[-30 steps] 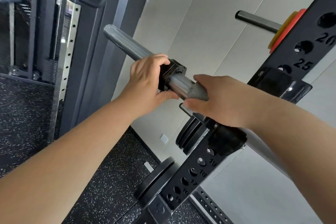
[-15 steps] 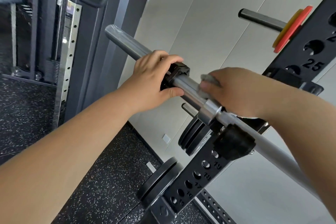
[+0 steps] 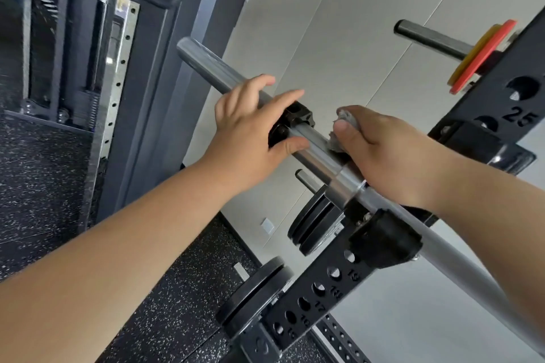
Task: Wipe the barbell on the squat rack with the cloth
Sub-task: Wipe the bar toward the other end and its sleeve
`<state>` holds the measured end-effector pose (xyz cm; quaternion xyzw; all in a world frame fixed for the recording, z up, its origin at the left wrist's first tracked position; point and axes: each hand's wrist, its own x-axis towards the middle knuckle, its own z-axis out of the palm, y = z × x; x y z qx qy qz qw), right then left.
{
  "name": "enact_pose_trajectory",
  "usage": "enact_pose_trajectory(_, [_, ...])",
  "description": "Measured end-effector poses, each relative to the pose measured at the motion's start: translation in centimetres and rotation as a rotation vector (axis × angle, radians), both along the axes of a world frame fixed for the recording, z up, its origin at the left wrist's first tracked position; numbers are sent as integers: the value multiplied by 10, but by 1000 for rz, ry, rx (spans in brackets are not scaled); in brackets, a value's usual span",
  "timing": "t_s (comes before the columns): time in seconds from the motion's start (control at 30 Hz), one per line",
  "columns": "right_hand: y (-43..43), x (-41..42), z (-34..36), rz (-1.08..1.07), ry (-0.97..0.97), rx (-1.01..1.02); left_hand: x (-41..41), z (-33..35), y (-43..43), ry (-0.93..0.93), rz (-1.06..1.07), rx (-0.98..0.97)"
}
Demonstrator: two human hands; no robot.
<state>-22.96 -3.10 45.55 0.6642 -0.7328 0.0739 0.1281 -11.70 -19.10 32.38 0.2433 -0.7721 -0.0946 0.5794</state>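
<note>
Against the pale gym wall, the barbell lies in the squat rack, the right hand gripping a grey cloth round its sleeve mid-wipe, the left hand resting nearly straight-fingered over the black collar, which probably needs sliding outward next.

My left hand is letting go of the black collar: a second ago the fingers were curled tight over it, now they lift and spread, the index finger stretched straight above it. My right hand has turned on the barbell, and the grey cloth, nearly hidden half a second ago, now bunches out past my thumb.
</note>
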Motion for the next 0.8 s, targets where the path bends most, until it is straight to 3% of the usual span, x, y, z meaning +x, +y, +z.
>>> enact_pose_trajectory(0.17, [-3, -1, 1, 185, -64, -312, -7, -27, 41, 352, 30, 207])
enact_pose_trajectory(0.27, [-15, -4, 7, 234, -87, -395, -18, -52, 74, 317, -38, 162])
enact_pose_trajectory(0.33, [-15, -5, 7, 236, 23, -282, -28, -63, 86, 173, -97, 174])
enact_pose_trajectory(0.47, [6, 2, 13, -36, 338, 237, -39, -63, 84, 79, -84, 152])
enact_pose_trajectory(0.53, [7, 2, 18, -94, 573, 275, -41, -58, 80, 101, -75, 135])
enact_pose_trajectory(0.6, [-4, 0, 24, -131, 616, 242, -41, -53, 76, 109, -54, 110])
enact_pose_trajectory(0.7, [-23, 0, 42, -152, 495, 120, -36, -49, 69, 122, -68, 49])
enact_pose_trajectory(0.8, [-29, 6, 58, 34, 342, -287, -32, -46, 65, 140, -82, 28])
